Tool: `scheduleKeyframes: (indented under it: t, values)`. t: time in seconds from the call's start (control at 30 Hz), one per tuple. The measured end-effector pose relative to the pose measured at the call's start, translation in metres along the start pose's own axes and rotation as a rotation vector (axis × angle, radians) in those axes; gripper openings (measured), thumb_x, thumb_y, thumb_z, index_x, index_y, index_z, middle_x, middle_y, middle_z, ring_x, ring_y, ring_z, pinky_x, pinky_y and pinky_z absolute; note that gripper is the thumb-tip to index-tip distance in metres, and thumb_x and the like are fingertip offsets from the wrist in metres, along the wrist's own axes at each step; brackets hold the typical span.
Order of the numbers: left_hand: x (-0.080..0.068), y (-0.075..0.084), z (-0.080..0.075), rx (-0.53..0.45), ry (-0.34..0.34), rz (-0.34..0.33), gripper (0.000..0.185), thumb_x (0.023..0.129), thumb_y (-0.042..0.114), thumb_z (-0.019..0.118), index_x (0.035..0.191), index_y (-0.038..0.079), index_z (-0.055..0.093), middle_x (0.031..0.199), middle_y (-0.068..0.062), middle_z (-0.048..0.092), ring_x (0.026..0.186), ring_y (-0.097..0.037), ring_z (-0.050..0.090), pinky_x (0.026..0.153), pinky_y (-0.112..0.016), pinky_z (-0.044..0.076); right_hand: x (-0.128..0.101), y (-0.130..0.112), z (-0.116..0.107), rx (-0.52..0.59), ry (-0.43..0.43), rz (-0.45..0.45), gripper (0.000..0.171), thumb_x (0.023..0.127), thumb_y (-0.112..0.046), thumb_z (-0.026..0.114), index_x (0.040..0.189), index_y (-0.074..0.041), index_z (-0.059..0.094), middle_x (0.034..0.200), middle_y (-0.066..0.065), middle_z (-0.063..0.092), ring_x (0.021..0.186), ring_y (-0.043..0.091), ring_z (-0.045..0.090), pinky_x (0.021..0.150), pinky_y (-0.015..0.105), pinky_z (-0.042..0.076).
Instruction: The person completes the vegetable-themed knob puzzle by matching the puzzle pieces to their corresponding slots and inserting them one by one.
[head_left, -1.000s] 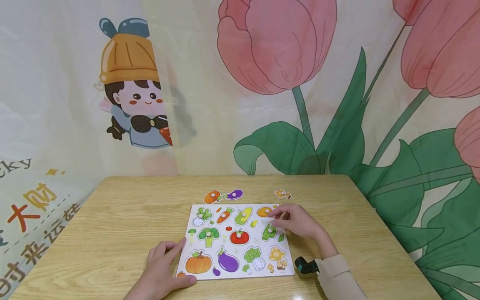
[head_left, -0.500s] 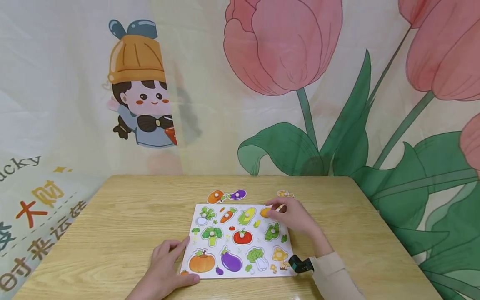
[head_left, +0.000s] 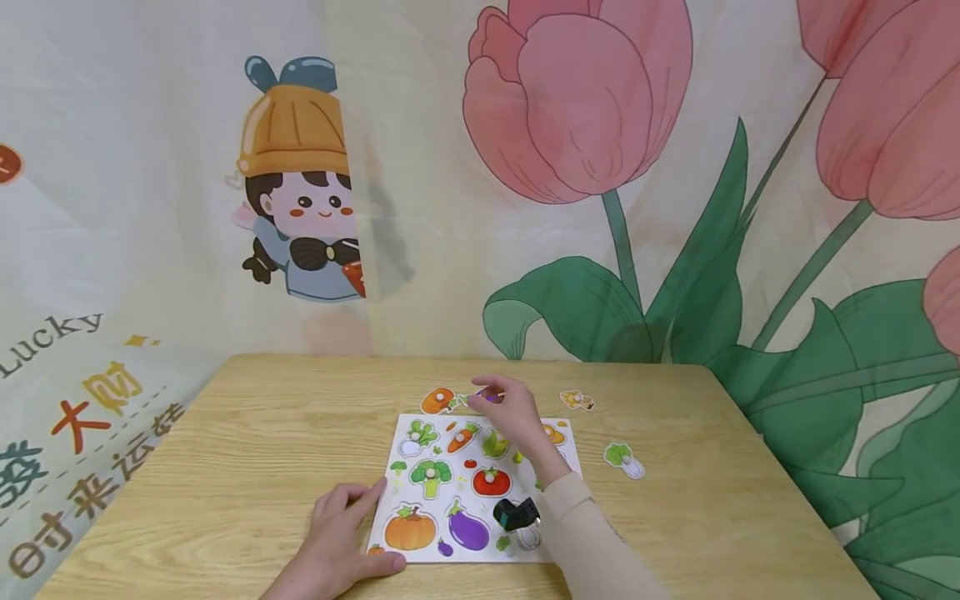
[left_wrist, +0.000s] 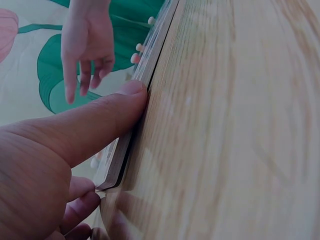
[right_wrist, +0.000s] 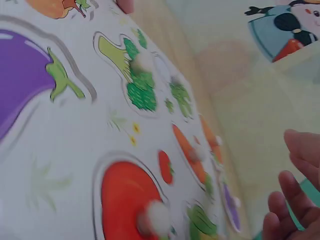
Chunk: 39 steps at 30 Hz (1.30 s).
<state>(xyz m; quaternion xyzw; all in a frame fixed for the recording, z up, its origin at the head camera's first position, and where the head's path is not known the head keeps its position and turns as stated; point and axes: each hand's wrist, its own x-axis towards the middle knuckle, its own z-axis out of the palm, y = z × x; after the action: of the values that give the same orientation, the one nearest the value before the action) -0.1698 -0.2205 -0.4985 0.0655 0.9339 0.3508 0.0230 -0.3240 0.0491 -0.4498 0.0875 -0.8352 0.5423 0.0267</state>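
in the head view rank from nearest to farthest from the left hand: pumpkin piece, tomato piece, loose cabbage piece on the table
From the left hand:
1. Pumpkin piece, in the board's near left corner, just right of the hand.
2. Tomato piece, mid-board.
3. Loose cabbage piece, on the table right of the board.

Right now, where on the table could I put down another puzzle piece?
Bare wood lies left of the puzzle board, out to the table edge, and right of the cabbage piece. Behind the board it is crowded: carrot piece, mushroom piece and the right hand.
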Motion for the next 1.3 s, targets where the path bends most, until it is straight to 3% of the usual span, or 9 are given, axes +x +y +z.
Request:
scheduleKeyframes:
  t: [0.17, 0.33, 0.47, 0.67, 0.93, 1.3]
  values:
    - [0.001, 0.001, 0.000, -0.001, -0.004, -0.009, 0.117, 0.067, 0.050, 0.099, 0.161, 0.007, 0.045, 0.144, -0.016, 0.044, 0.135, -0.042, 0.032, 0.110, -0.065, 0.037, 0.013, 0.005, 0.028, 0.019, 0.066, 0.023, 0.032, 0.097, -0.020, 0.080, 0.128, -0.012, 0.075, 0.107, 0.005, 0.067, 0.095, 0.020, 0.058, 0.078, 0.030, 0.052]
    - [0.000, 0.001, 0.000, 0.003, -0.001, -0.010, 0.116, 0.067, 0.051, 0.099, 0.161, 0.007, 0.046, 0.143, -0.015, 0.045, 0.134, -0.041, 0.033, 0.110, -0.064, 0.038, 0.021, 0.008, 0.046, -0.016, 0.094, -0.013, 0.031, 0.097, -0.013, 0.078, 0.126, -0.005, 0.075, 0.108, 0.011, 0.068, 0.094, 0.019, 0.061, 0.079, 0.032, 0.052]
    - [0.000, 0.000, 0.000, 0.006, 0.000, -0.011, 0.116, 0.067, 0.051, 0.099, 0.161, 0.008, 0.046, 0.143, -0.015, 0.045, 0.134, -0.040, 0.033, 0.110, -0.063, 0.038, 0.023, 0.008, 0.056, -0.043, 0.095, -0.014, 0.029, 0.097, -0.014, 0.078, 0.125, -0.006, 0.077, 0.108, 0.011, 0.069, 0.093, 0.020, 0.060, 0.078, 0.033, 0.051]
    - [0.000, -0.001, 0.001, 0.016, 0.004, -0.015, 0.116, 0.066, 0.052, 0.099, 0.161, 0.009, 0.047, 0.142, -0.013, 0.046, 0.134, -0.039, 0.034, 0.110, -0.062, 0.038, 0.027, 0.011, 0.071, -0.077, 0.136, 0.063, 0.026, 0.096, -0.021, 0.081, 0.121, -0.013, 0.079, 0.101, 0.004, 0.066, 0.087, 0.018, 0.054, 0.072, 0.030, 0.045]
    - [0.000, 0.002, 0.001, 0.007, 0.007, -0.010, 0.116, 0.066, 0.052, 0.099, 0.161, 0.009, 0.047, 0.143, -0.013, 0.045, 0.135, -0.040, 0.032, 0.111, -0.064, 0.037, 0.029, 0.012, 0.085, -0.218, 0.232, 0.068, 0.020, 0.091, -0.023, 0.085, 0.111, -0.018, 0.084, 0.085, -0.007, 0.063, 0.085, 0.016, 0.053, 0.086, 0.040, 0.039]
    - [-0.002, 0.003, -0.001, 0.004, 0.011, 0.000, 0.116, 0.066, 0.051, 0.099, 0.160, 0.008, 0.047, 0.142, -0.013, 0.046, 0.134, -0.039, 0.034, 0.109, -0.061, 0.039, 0.038, 0.015, 0.099, -0.274, 0.315, 0.143, 0.014, 0.090, -0.031, 0.086, 0.102, -0.025, 0.086, 0.076, -0.011, 0.065, 0.091, 0.020, 0.056, 0.093, 0.045, 0.039]
